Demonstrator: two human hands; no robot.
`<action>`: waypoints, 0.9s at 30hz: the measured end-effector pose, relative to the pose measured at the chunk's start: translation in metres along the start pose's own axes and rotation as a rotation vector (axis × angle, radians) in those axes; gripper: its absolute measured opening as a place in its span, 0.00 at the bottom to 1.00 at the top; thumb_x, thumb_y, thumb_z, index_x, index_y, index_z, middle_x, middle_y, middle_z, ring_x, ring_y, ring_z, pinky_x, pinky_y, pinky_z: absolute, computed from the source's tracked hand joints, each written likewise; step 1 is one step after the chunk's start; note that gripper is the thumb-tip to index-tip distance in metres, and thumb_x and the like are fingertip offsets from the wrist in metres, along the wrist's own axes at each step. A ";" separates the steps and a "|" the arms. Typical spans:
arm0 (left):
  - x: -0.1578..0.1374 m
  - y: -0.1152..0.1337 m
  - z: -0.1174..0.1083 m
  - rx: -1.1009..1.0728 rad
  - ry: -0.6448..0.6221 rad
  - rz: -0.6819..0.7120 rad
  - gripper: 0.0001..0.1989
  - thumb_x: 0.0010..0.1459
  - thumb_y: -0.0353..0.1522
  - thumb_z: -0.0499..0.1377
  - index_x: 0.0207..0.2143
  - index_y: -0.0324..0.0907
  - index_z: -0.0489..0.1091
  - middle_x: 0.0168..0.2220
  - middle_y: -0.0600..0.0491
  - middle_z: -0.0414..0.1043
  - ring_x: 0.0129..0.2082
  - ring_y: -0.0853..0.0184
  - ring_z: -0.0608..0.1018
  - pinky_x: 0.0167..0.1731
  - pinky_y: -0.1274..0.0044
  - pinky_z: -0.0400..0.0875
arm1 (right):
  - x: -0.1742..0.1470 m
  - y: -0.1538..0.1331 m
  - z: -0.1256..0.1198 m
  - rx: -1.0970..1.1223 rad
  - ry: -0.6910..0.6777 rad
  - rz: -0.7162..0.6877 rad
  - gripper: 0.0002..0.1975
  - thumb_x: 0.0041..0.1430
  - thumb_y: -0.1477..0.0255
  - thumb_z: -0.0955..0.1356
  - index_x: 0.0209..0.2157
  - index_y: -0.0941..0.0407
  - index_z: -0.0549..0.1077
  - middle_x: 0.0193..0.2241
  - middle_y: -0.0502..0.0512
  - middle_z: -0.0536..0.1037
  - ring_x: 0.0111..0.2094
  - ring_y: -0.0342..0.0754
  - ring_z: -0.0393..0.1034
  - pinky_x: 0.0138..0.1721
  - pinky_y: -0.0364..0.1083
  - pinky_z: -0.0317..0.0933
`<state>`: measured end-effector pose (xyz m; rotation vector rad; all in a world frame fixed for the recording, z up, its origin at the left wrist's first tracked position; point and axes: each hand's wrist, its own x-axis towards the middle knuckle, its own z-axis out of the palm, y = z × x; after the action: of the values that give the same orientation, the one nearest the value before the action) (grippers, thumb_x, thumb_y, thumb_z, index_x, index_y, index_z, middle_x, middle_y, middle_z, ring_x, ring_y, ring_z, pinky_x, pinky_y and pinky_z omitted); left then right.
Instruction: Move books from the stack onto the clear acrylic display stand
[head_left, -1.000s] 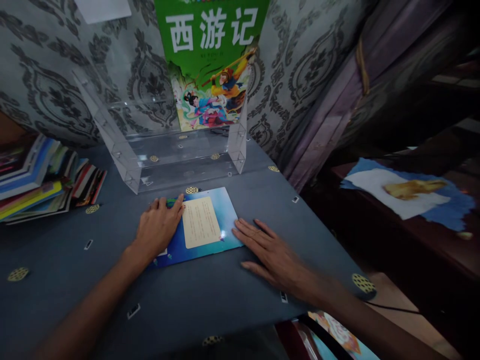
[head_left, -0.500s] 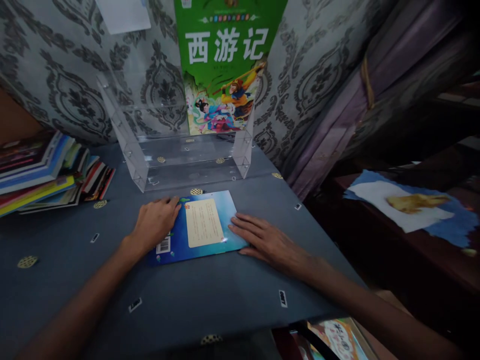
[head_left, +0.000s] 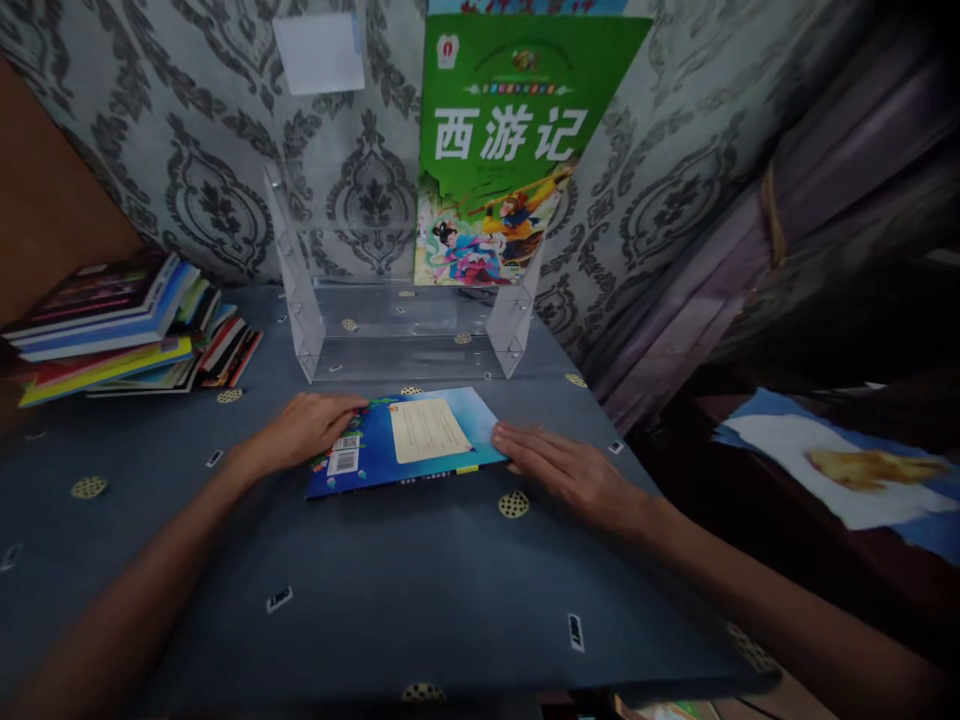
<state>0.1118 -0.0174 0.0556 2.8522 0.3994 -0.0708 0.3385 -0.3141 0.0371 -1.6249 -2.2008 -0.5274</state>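
A blue book (head_left: 375, 446) is in front of me with its back cover up, showing a cream text panel and a barcode. Its near edge looks slightly raised, so a strip of the spine shows. My left hand (head_left: 311, 430) grips the book at its left end, fingertips on the far left corner. At the right end, my right hand (head_left: 566, 465) has its fingers together on the edge, the thumb hidden beneath. Just beyond the book stands a clear acrylic rack (head_left: 304, 325), with a green book (head_left: 499, 150) upright in its right part.
A pile of books (head_left: 112, 315) lies on the left of the grey-covered table (head_left: 420, 590). Patterned wallpaper carries a white box (head_left: 321, 52). To the right are a purple curtain (head_left: 697, 270) and a blue and white cloth (head_left: 795, 450) on a lower dark surface.
The blue book has tilted, its near edge coming up, and both hands have moved with it. My right fingers have drawn together at its edge. The view has shifted left.
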 end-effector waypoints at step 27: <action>0.005 -0.026 0.039 -1.007 0.289 -0.024 0.20 0.58 0.47 0.60 0.40 0.38 0.72 0.37 0.49 0.78 0.38 0.63 0.79 0.38 0.72 0.76 | 0.036 0.019 0.036 0.487 0.307 0.750 0.22 0.64 0.49 0.63 0.33 0.54 0.74 0.27 0.54 0.79 0.28 0.52 0.74 0.30 0.48 0.70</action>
<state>0.1088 -0.0017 0.0114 1.8566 0.3759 0.4211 0.3447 -0.2613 0.0252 -1.7681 -1.2292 -0.0107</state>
